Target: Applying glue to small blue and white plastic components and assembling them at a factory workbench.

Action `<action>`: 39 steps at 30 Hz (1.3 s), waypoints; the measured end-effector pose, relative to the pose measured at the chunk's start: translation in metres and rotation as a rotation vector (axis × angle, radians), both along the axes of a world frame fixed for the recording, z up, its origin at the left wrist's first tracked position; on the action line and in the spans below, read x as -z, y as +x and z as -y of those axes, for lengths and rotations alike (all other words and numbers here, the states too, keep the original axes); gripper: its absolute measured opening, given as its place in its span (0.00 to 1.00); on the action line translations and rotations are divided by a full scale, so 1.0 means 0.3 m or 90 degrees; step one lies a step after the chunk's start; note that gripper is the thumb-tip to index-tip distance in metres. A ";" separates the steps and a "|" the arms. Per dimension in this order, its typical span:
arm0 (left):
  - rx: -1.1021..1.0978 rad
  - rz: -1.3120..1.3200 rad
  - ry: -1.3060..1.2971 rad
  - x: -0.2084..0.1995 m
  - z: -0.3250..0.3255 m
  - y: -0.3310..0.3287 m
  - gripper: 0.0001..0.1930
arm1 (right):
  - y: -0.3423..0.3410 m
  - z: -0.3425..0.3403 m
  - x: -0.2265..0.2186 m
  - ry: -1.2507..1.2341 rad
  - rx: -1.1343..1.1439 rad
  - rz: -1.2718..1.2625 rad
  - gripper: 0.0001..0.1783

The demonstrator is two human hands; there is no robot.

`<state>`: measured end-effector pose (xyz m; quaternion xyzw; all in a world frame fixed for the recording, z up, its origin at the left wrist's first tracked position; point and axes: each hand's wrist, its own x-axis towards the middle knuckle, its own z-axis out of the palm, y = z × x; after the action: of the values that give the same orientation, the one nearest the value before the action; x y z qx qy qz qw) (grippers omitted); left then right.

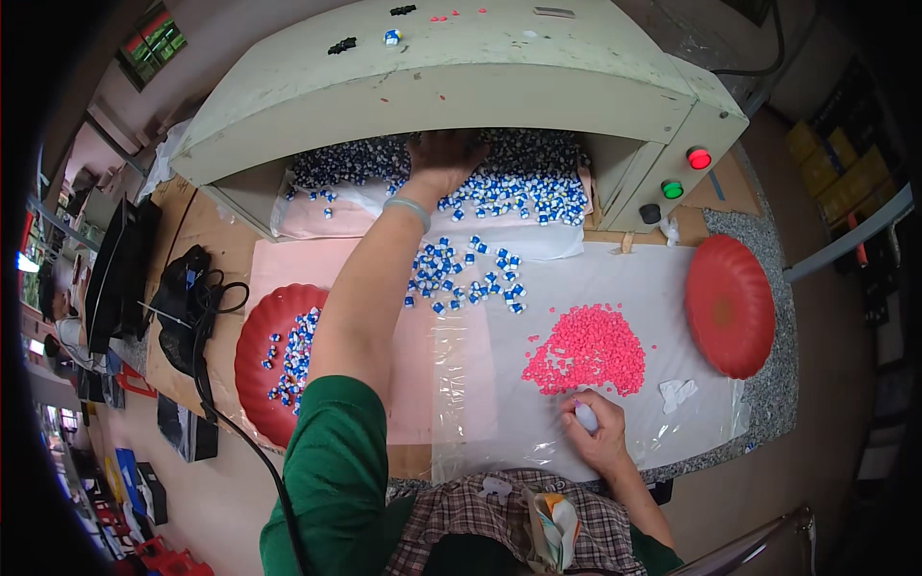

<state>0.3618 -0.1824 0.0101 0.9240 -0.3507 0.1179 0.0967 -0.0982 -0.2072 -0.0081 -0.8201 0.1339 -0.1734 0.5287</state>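
My left hand (446, 158) reaches under the hood of a cream-coloured cabinet, its fingers spread over a dense layer of small blue-and-white pieces (519, 197). Shadow covers the fingertips. More loose blue-and-white pieces (442, 271) lie in front of the opening, below my forearm. At the near right, my right hand (595, 432) is closed around a small pale lilac squeeze bottle (586, 416), which points at the near edge of a heap of tiny pink pieces (600, 346). Those pink pieces are spread on white sheeting.
A red scalloped dish (252, 370) with blue-and-white pieces stands left, partly behind my arm; another red dish (730, 307) is right. The cabinet (432, 96) has a lit red lamp (698, 157) and a green one. A black cable (230, 415) hangs at left; crumpled white tissue (677, 394) lies right.
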 end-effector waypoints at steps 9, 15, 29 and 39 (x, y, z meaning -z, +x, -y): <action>0.182 -0.057 -0.122 0.015 -0.106 -0.069 0.22 | 0.006 -0.024 -0.029 -0.041 -0.002 0.016 0.08; 0.146 -0.020 -0.164 0.025 -0.176 -0.268 0.13 | -0.003 -0.021 -0.013 -0.069 -0.014 0.030 0.08; 0.300 -0.130 -0.257 0.021 -0.463 -0.705 0.04 | -0.025 -0.020 0.007 -0.050 -0.021 0.040 0.09; -0.095 0.099 -0.354 0.102 -0.382 -0.202 0.14 | 0.362 -0.006 -0.221 0.045 0.015 0.048 0.09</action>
<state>0.3011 -0.0678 -0.0206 0.8736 -0.2423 0.2868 0.3096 0.0104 -0.2054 0.0583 -0.7921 0.1295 -0.2052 0.5601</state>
